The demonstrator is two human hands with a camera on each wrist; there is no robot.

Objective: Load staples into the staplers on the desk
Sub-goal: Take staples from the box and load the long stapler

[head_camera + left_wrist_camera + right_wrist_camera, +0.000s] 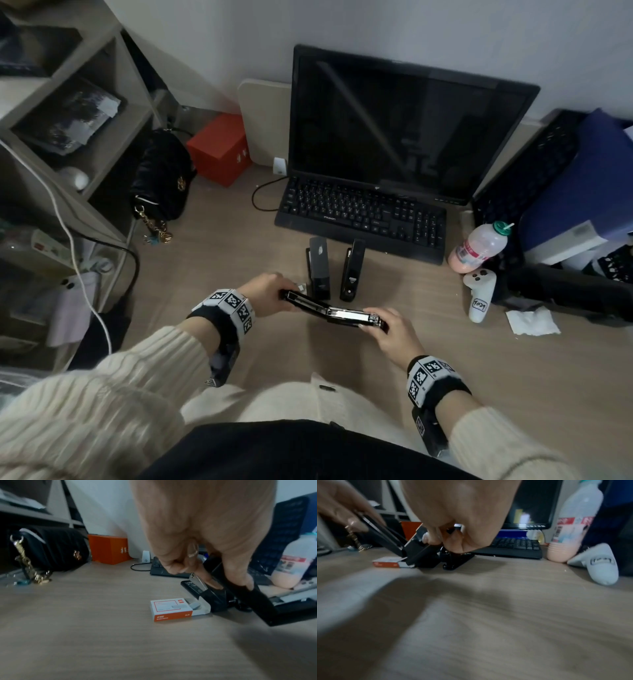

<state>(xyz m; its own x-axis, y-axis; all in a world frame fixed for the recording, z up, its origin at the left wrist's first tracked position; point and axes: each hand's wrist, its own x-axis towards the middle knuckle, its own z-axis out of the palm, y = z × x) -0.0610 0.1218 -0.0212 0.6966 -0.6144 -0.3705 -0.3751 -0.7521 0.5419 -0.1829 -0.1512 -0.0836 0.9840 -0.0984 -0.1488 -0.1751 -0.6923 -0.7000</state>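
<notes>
Head view shows me the black hinged stapler (334, 313) lifted above the light wooden desk (513, 359), near my body, opened almost flat. Its long axis runs left to right, a little tilted: the black lid end goes to the far left and the shiny metal staple channel (356, 314) points to the right. My left hand (270, 287) has its fingers curled round the lid end. My right hand (394, 331) pinches the channel end with bent fingers; in the right wrist view the fingertips (433, 539) press on the metal part, but I cannot tell if they also hold a strip of staples.

Two other black staplers (320, 269) lie on the desk just beyond, side by side, their long axes going from near to far, toward the black computer keyboard (363, 214). The small white and orange box of staples (173, 609) lies on the desk under the left hand, its drawer slid partly out to the right.

I think the danger is this: if I close the lid while the strip sits crooked, it may jam or break into pieces. The spring pusher could also snap on my fingers. And when I put my hand down, it may knock the open box and scatter the staples
</notes>
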